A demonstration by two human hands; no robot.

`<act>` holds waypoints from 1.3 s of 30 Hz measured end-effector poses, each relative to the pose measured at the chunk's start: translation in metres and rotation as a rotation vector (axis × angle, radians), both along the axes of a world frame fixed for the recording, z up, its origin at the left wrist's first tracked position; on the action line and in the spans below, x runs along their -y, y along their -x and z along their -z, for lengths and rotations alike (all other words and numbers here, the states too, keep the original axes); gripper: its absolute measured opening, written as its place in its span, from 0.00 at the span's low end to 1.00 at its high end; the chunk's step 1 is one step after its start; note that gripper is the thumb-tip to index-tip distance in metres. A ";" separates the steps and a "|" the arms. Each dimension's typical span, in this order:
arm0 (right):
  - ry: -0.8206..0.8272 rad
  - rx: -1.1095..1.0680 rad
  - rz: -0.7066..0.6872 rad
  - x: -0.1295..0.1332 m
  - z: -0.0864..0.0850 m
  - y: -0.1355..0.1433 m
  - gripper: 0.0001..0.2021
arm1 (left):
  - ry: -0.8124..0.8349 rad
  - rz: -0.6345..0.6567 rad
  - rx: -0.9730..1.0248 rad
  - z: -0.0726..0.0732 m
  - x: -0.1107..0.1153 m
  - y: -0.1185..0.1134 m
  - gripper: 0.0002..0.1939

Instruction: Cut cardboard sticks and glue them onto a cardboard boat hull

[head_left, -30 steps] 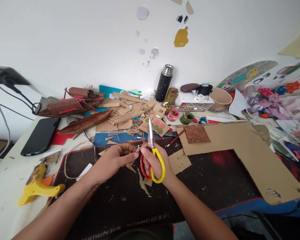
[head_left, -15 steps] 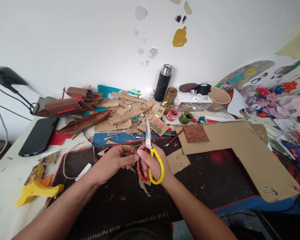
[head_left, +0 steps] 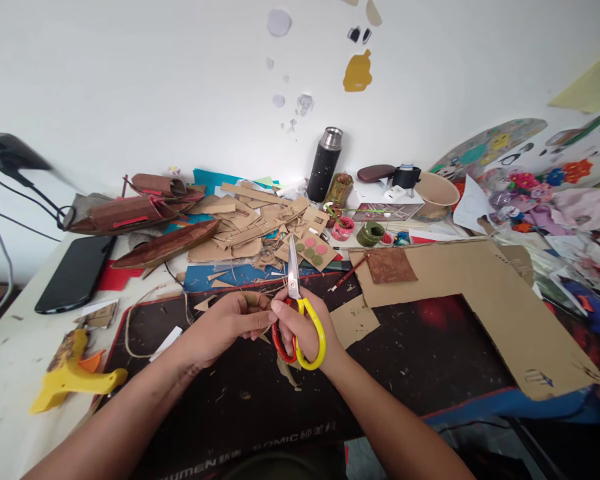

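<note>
My right hand (head_left: pixel 310 327) holds a pair of scissors (head_left: pixel 293 283) with one red and one yellow handle. Their closed blades point away from me, toward the cardboard pile. My left hand (head_left: pixel 233 323) is curled, its thumb and fingertips pinched together and touching my right fingertips; what lies in the pinch is too small to make out. Under both hands spreads a dark desk mat (head_left: pixel 220 413) with bits of scrap on it. A torn strip of cardboard (head_left: pixel 287 373) lies just below the scissors.
Cardboard scraps (head_left: pixel 253 227) are heaped at the back, beside brown model boats (head_left: pixel 167 243). A yellow glue gun (head_left: pixel 75 373) and a phone (head_left: pixel 75 273) lie left. Right are a large cardboard sheet (head_left: pixel 500 307) and a brown painted square (head_left: pixel 393 265). Behind stands a black flask (head_left: pixel 325 163).
The view has shifted very slightly. Both hands keep the same pose, with the scissors still in my right hand.
</note>
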State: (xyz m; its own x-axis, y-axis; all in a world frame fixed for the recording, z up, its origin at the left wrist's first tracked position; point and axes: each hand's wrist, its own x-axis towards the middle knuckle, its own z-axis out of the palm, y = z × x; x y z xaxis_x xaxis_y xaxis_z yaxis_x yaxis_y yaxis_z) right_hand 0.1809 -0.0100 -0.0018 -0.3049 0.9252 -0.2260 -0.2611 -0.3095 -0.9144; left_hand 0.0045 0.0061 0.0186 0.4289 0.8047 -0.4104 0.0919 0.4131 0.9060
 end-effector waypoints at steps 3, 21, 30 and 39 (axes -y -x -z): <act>0.002 -0.002 0.008 0.000 0.000 0.001 0.22 | -0.046 0.015 -0.019 0.002 0.000 0.002 0.22; 0.031 -0.041 0.049 -0.005 -0.005 0.006 0.21 | -0.314 0.023 -0.234 0.001 -0.002 0.014 0.20; 0.039 -0.064 0.049 -0.003 -0.002 0.004 0.22 | -0.291 0.060 -0.216 0.001 -0.002 0.014 0.21; 0.050 -0.050 0.050 -0.004 -0.004 0.005 0.22 | -0.331 0.040 -0.256 0.004 -0.003 0.014 0.20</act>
State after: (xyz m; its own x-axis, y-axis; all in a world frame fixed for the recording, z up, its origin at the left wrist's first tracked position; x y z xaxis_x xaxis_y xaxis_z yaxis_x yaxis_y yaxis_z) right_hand 0.1762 -0.0057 0.0022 -0.2709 0.9274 -0.2579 -0.3227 -0.3399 -0.8834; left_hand -0.0099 0.0088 0.0145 0.3800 0.8959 -0.2301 0.3414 0.0953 0.9351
